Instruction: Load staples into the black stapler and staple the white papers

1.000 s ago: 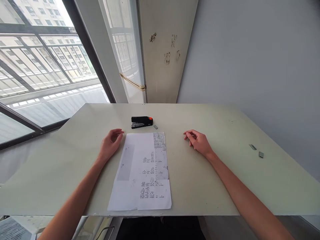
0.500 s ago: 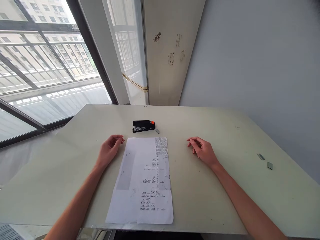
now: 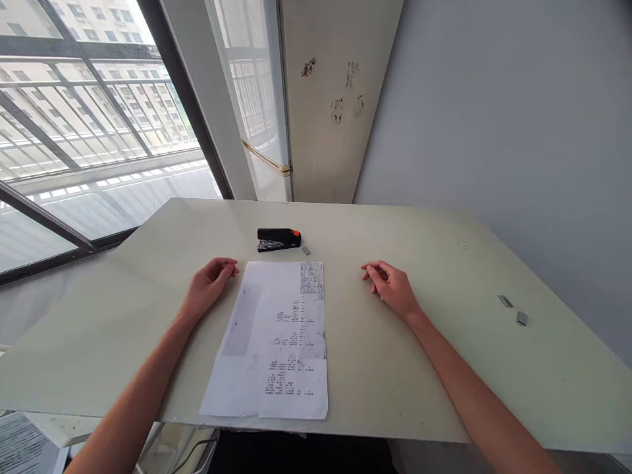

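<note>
My left hand (image 3: pixel 212 283) rests on its side on the table, just left of the printed paper (image 3: pixel 276 349). Its fingers are loosely curled, with a gap before the thumb and nothing held. On the other side, my right hand (image 3: pixel 391 284) lies apart from the sheet, fingers half bent and slightly spread, also holding nothing. The paper lies flat near the front edge, with dense print along its right part. Just beyond its top edge sits a black stapler (image 3: pixel 279 239) with an orange mark, and a small grey strip of staples (image 3: pixel 306 250) beside it.
Two small grey pieces (image 3: pixel 504 301) lie on the right side of the pale table (image 3: pixel 424 243). A fridge (image 3: pixel 336 145) stands behind the far edge, a plain wall (image 3: pixel 494 118) at the right, and a window (image 3: pixel 99 99) at the left.
The view has tilted down a little, so the table and everything on it appear slightly higher and further left. Both hands keep their places beside the paper.
</note>
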`<state>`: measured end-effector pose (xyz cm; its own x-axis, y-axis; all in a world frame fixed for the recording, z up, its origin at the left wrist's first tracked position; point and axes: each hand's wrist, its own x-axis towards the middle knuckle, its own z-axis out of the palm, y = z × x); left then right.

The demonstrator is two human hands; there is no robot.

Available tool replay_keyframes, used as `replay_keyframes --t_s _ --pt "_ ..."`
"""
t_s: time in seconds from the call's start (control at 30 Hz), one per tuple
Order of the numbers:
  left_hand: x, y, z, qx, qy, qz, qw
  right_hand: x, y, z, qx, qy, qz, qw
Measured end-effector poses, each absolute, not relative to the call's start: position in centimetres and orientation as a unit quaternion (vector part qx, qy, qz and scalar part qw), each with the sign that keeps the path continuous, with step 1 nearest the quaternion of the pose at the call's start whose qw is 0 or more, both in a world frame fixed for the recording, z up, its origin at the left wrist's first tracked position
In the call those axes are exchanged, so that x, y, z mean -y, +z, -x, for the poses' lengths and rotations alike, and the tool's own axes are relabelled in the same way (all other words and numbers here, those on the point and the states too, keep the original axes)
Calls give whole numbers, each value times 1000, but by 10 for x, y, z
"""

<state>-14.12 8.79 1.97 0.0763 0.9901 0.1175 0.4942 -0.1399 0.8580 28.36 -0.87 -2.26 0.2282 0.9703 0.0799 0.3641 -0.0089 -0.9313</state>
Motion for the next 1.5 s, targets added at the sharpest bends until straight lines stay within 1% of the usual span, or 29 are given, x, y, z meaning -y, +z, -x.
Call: replay_keyframes --t_s 0.4,0.57,0.63,0.8,0.87,0.97,1.07,1.17,1.33,1.43,1.5 --pt "-90 21 142 -580 352 -660 322 7 -19 -281 537 319 635 455" --pt "-90 21 137 -607 341 -656 291 7 -15 -278 539 309 648 441" --pt "-92 21 133 -612 346 -661 262 7 -13 -276 541 300 653 437" --pt "-120 27 109 -575 335 -737 123 8 -13 -274 549 295 660 419" --pt "-140 30 96 -553 327 -759 109 8 -14 -274 551 295 662 414" --pt "-170 32 78 -515 293 -793 143 7 -14 -274 557 288 662 411" --pt "-188 30 67 -516 248 -797 194 7 -13 -274 560 286 661 411" --pt "-190 30 63 -528 262 -777 220 7 -12 -274 558 287 662 410" --pt "-161 48 49 -476 354 -780 198 8 -11 -277 544 309 652 427" --pt "-129 62 22 -431 362 -801 203 7 -12 -280 508 347 639 462" --pt "-105 64 -2 -390 336 -823 242 5 -12 -283 477 352 631 501"
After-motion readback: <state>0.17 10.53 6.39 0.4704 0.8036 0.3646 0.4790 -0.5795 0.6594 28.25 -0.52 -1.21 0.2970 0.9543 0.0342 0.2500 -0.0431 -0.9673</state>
